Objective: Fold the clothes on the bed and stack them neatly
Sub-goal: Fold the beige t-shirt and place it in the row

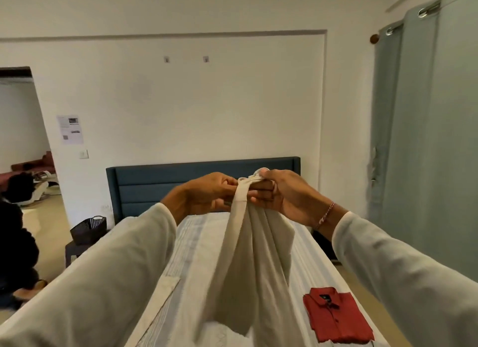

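Head view: both hands, left hand [207, 191] and right hand [282, 196], pinch the soft, light cream garment [248, 256] at its top edge, fingers curled tight.

Both arms reach forward and up in loose cream sleeves, the hands meeting at chest height. The left hand [207, 191] has its fingers curled, pinching cloth. The right hand [282, 194], a red-and-white thread bracelet [326, 214] on its wrist, closes its grip beside it, knuckles nearly touching.
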